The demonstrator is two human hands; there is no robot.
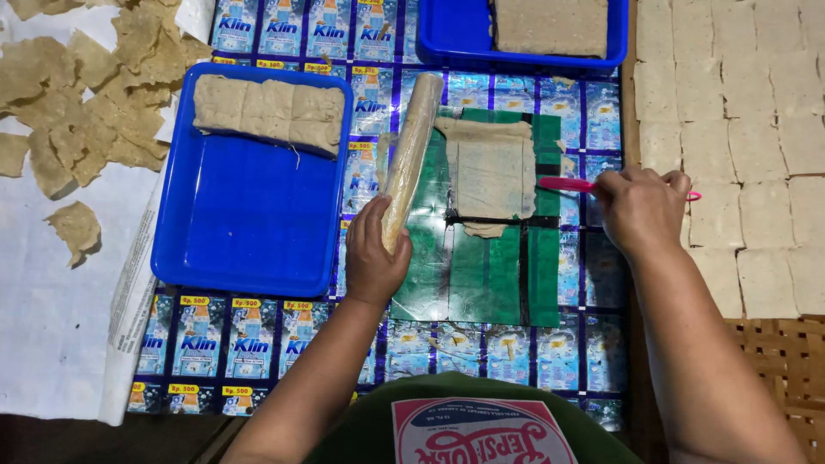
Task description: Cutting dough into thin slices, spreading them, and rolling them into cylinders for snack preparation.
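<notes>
2 hands work: left hand (374,253) grips a rolling pin (412,158), right hand (640,209) apparently pinches a pink tool (563,184) at the dough sheet (491,176) edge.

Bare green mat (481,275) between blue tray (249,232) and dough squares (756,172).

The second blue tray (447,39) is cut off by the top edge; the pink tool's (563,184) middle is hidden by the right hand (640,210).
</notes>
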